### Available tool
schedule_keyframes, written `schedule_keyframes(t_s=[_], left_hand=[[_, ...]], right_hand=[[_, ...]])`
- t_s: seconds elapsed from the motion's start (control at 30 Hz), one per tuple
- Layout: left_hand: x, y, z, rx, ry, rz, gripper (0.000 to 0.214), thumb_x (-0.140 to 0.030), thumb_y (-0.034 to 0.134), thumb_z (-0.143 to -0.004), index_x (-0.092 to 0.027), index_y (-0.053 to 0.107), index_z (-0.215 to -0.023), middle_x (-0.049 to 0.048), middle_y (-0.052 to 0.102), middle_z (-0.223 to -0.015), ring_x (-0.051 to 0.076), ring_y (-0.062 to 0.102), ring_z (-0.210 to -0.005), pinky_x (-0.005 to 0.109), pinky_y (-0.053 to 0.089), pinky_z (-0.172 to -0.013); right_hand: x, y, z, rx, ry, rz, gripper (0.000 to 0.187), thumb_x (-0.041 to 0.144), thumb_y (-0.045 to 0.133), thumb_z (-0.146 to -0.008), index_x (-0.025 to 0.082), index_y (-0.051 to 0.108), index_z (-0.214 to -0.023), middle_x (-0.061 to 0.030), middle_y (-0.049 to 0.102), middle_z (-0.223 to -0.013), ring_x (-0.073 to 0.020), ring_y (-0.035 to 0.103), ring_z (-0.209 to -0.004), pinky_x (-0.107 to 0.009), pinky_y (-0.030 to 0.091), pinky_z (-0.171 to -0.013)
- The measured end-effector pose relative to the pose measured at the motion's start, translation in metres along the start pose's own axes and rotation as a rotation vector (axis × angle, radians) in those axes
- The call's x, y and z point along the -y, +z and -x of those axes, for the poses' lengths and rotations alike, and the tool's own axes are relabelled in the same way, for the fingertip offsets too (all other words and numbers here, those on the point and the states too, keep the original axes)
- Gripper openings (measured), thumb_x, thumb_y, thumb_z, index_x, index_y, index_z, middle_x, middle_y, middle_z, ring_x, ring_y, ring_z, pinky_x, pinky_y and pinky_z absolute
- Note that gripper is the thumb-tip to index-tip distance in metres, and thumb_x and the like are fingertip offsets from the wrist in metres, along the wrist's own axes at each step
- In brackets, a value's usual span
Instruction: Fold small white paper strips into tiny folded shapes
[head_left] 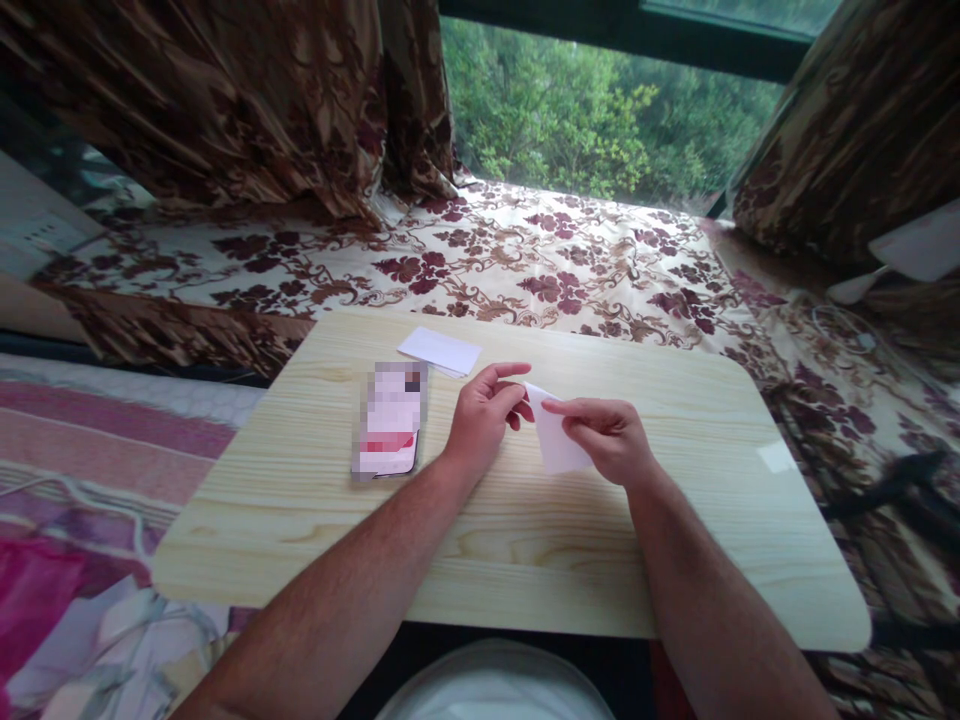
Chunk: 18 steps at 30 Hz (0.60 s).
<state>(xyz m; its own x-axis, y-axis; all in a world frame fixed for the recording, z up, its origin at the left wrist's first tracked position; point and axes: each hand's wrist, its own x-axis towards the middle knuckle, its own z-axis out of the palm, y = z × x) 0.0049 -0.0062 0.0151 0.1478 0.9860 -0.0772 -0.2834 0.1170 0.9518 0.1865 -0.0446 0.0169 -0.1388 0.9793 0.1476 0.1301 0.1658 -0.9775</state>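
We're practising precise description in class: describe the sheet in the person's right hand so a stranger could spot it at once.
Below the window, find the pale wood-grain table. Around its middle, the person's right hand pinches a small white sheet, close to the left hand. Being held sets it apart from the white paper lying on the table beyond the phone.

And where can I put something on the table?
The table has room between the right hand and the pale patch, and between the phone and near left corner. It's crowded around the phone, white papers, left hand and held sheet.
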Motion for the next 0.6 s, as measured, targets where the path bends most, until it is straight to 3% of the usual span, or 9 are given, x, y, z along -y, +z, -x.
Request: schedule_keyframes(t_s=[0.1,0.27,0.43,0.6], left_hand=[[0.0009,0.0010,0.0008,0.038,-0.059,0.048,0.034,-0.031,0.065,-0.078,-0.017,0.063,-0.108,0.0020,0.067,-0.080,0.012,0.062,-0.064,0.020,0.041,-0.048],[0.0045,0.0039,0.0023,0.104,-0.040,-0.064,0.030,-0.038,0.075,-0.073,-0.015,0.065,-0.090,0.0001,0.063,-0.073,0.010,0.056,-0.062,0.021,0.043,-0.053],[0.0076,0.0041,0.0027,0.037,0.009,-0.102,0.031,-0.040,0.077,-0.072,-0.015,0.065,-0.087,-0.0011,0.063,-0.068,0.009,0.054,-0.058,0.021,0.042,-0.055],[0.0056,0.0039,0.0026,-0.039,0.023,-0.105,0.031,-0.040,0.078,-0.069,-0.015,0.066,-0.081,-0.0008,0.064,-0.068,0.010,0.056,-0.060,0.021,0.043,-0.056]], right_hand=[[0.0016,-0.0002,-0.0001,-0.062,-0.014,0.015,0.033,0.021,0.062,-0.081,0.017,0.075,-0.111,-0.0012,0.066,-0.071,-0.0090,0.043,-0.053,-0.024,0.033,-0.050],[0.0065,0.0010,-0.0015,-0.081,-0.165,0.180,0.040,0.019,0.061,-0.082,0.022,0.071,-0.120,-0.0055,0.073,-0.097,-0.0170,0.061,-0.078,-0.031,0.048,-0.070],[0.0095,0.0030,-0.0034,-0.042,-0.278,0.286,0.045,0.015,0.060,-0.082,0.026,0.068,-0.125,-0.0062,0.073,-0.098,-0.0192,0.062,-0.086,-0.035,0.049,-0.080],[0.0068,0.0038,-0.0027,-0.013,-0.269,0.285,0.044,0.018,0.061,-0.083,0.027,0.067,-0.126,-0.0067,0.073,-0.103,-0.0195,0.062,-0.087,-0.036,0.051,-0.081]])
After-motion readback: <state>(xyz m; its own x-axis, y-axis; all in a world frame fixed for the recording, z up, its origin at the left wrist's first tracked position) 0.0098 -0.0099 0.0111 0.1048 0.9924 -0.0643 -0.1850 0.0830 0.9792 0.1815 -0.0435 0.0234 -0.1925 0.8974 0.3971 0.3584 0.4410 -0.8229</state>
